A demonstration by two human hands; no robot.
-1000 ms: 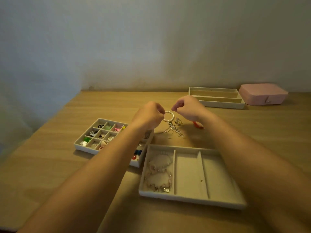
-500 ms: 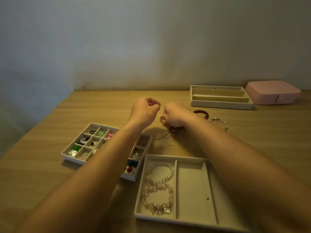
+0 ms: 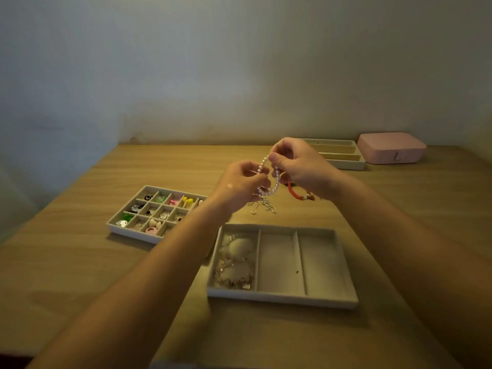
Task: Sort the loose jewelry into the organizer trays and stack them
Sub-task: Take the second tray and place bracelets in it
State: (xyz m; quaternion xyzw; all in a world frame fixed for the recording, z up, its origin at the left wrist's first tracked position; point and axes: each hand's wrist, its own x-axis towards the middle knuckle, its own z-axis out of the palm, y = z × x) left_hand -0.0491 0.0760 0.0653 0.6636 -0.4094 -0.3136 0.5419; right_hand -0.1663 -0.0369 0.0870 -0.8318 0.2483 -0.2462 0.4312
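A single wide-angle view sits at the person's head, above the near edge of the light wooden table (image 3: 80, 275). It faces forward and down toward the pale plain wall (image 3: 239, 75) along the far edge. Both bare forearms run in from the bottom corners, close to the lens. The left hand (image 3: 239, 185) and right hand (image 3: 300, 163) meet mid-table.

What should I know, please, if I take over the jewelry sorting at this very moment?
Hands: left hand and right hand both pinch the pearl bracelet, held above the table.
Done: bracelets lie in the left slot of the three-slot tray; small pieces fill the grid tray.
Left: place the pearl bracelet, sort the silver chains and red bead bracelet loose on the table, then stack trays, including the far tray.
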